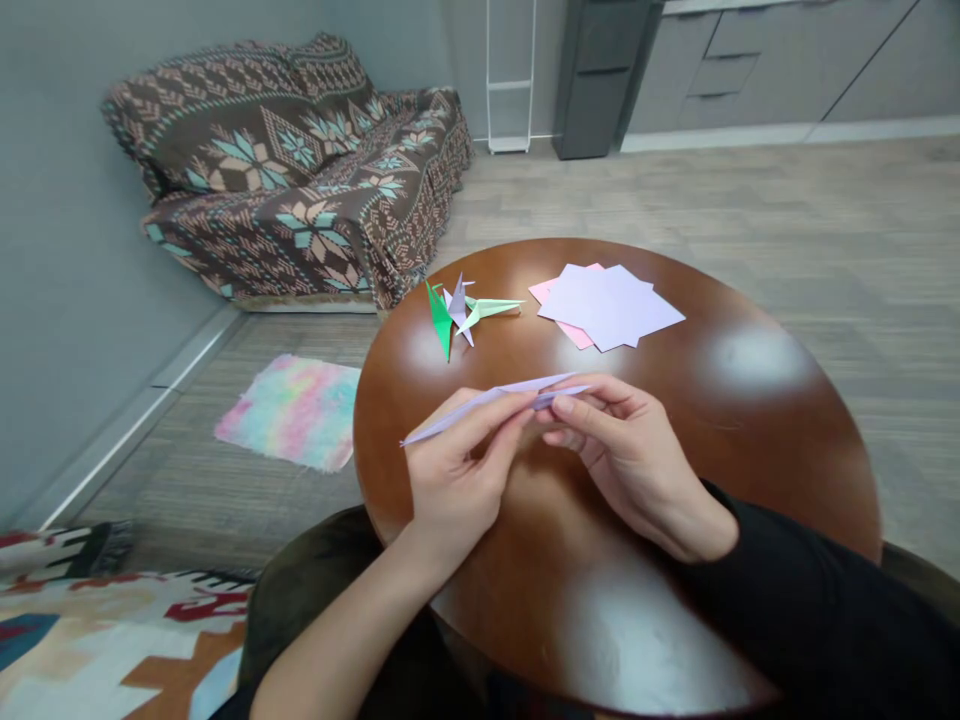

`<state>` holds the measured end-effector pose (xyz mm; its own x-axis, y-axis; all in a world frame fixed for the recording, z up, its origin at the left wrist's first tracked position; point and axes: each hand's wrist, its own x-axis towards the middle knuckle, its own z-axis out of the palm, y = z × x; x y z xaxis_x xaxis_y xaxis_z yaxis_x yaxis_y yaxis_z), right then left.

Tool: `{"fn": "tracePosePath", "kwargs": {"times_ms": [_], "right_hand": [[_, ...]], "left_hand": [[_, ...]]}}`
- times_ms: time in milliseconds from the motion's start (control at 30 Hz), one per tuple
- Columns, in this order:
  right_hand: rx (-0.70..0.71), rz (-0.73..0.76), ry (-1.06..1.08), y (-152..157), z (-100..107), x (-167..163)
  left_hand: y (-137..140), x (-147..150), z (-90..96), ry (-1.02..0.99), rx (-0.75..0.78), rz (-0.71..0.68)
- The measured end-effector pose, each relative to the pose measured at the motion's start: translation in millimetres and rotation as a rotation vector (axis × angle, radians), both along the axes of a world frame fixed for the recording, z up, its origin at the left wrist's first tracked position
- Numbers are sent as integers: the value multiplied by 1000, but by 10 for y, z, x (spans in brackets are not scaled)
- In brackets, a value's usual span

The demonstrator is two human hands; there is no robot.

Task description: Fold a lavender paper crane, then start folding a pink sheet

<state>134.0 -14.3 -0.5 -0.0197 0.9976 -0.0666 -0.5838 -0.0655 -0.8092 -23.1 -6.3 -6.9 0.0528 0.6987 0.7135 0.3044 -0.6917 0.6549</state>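
Note:
A folded sheet of lilac origami paper point(480, 400) is held above the round table between both hands. My left hand point(461, 460) pinches it near the middle, thumb below and fingers along its side, while a thin pointed end sticks out to the left. With thumb and fingertips, my right hand point(630, 450) grips the other end. Parts of the paper are hidden behind the fingers. Beyond the hands stand a green paper crane point(440, 322), a lilac paper crane point(458, 305) and a pale green paper crane point(487, 312), close together.
Fanned lilac and pink paper sheets point(611, 308) lie at the far side of the brown table point(780, 440). A patterned covered sofa point(315, 190) stands at the back left, with a pastel fluffy mat point(296, 408) on the floor. Grey cabinets point(765, 70) line the back.

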Motion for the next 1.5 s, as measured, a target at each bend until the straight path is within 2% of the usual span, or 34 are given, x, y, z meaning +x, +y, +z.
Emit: {"fn": "tracePosePath", "kwargs": {"times_ms": [200,400,567,833,967,1067,1200,1500], "right_hand": [[-48,9,23,-16,11,-45],[-109,13,14,-27,4,-69],[-129,-1,33,-43,8,-100],[-141,-6,38,-44,4,-127],[-83,-35,2,-45,-2,-123],[-29,-66,-35,-58,-5,-120],[-27,-84,-63,-68,-4,-120],[-10,-95,-68,-52,-29,-115]], "left_hand": [[-41,20,53,-31,-46,-11],[-42,35,84,-95,-184,27],[-25,42,88,-167,-261,-5],[-24,36,75,-182,-299,4],[-19,21,65,-185,-320,30],[-21,17,70,-194,-289,30],[-32,21,79,-160,-248,47],[-43,35,100,-195,-261,-11]]}}
